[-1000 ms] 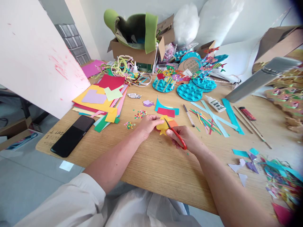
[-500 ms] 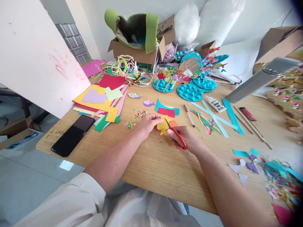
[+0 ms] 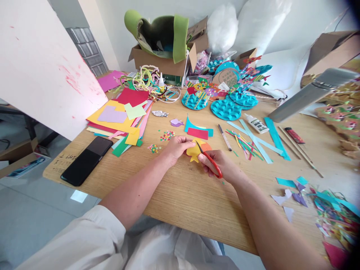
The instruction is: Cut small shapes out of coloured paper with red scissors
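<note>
Near the table's middle, my left hand (image 3: 179, 147) pinches a yellow paper piece (image 3: 193, 151) with a notched, tail-like lower end. Red-handled scissors (image 3: 213, 165) are in my right hand (image 3: 218, 162), their dark blades over the right side of the yellow paper. An orange paper piece (image 3: 206, 146) lies just behind the blades. Beyond the hands are a red paper strip (image 3: 197, 133), a teal curved paper piece (image 3: 191, 124) and a purple fish-shaped cutout (image 3: 177, 122). Small piles of colored paper bits (image 3: 167, 135) lie left of the yellow paper.
A black phone (image 3: 86, 161) and stacked colored paper (image 3: 112, 114) are on the left. To the right lie a pen (image 3: 225, 137), paper strips (image 3: 246, 144), a glue bottle (image 3: 256, 123), a grey tumbler (image 3: 312, 95) and scraps (image 3: 334, 213). Blue egg-tray crafts (image 3: 226, 108) stand behind.
The yellow paper has shifted slightly between the hands, and its lower end now looks narrower. Both hands keep nearly the same place and grip.
</note>
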Tool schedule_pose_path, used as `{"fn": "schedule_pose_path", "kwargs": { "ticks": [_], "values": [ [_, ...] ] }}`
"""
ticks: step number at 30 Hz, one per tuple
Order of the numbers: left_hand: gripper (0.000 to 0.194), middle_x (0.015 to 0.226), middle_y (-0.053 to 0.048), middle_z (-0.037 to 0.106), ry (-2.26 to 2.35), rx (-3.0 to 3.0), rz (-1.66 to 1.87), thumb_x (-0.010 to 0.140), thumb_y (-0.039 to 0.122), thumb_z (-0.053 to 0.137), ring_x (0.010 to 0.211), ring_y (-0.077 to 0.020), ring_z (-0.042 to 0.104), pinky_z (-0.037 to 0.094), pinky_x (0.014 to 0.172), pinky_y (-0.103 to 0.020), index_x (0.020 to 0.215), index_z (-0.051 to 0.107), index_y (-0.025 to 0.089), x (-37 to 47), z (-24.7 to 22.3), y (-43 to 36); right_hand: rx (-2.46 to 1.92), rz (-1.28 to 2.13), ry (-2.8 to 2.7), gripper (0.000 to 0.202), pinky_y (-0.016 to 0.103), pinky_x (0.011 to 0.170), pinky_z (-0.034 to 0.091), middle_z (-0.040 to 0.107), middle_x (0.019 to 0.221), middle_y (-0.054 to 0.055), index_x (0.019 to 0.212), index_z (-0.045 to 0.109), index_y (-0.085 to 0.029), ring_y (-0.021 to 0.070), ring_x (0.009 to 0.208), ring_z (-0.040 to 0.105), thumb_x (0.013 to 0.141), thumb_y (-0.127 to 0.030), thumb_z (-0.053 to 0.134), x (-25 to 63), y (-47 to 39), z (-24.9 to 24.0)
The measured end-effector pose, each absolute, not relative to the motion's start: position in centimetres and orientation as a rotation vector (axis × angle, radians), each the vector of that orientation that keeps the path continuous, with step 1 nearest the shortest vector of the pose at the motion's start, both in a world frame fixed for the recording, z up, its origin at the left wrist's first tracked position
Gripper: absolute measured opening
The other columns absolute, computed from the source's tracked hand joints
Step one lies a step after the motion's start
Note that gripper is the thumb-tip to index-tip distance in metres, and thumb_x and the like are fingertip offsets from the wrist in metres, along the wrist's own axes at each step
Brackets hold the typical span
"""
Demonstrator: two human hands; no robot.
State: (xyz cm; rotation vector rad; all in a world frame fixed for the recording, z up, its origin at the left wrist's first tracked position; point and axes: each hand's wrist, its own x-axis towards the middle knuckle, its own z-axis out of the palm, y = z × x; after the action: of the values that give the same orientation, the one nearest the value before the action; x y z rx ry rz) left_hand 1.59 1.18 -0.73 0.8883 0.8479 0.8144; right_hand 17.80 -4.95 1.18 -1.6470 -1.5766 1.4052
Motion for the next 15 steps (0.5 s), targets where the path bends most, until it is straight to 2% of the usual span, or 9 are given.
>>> {"fn": "schedule_pose_path", "kwargs": {
  "ticks": [15],
  "values": [
    [0.009,0.064,-0.001,0.063,0.867,0.866,0.804,0.065,0.018,0.07,0.055,-0.0092,0.056,0.045,0.055,-0.022,0.067,0.064,0.013,1.6,-0.68,1.19,-1.695,1.382,-1.549,0.054,0.019,0.033,0.03,0.053,0.044,0.0,0.054,0.05,-0.018,0.0095,0.035,0.049,0.07,-0.067,0.066,17.8,-4.87,1.03]
  ]
}}
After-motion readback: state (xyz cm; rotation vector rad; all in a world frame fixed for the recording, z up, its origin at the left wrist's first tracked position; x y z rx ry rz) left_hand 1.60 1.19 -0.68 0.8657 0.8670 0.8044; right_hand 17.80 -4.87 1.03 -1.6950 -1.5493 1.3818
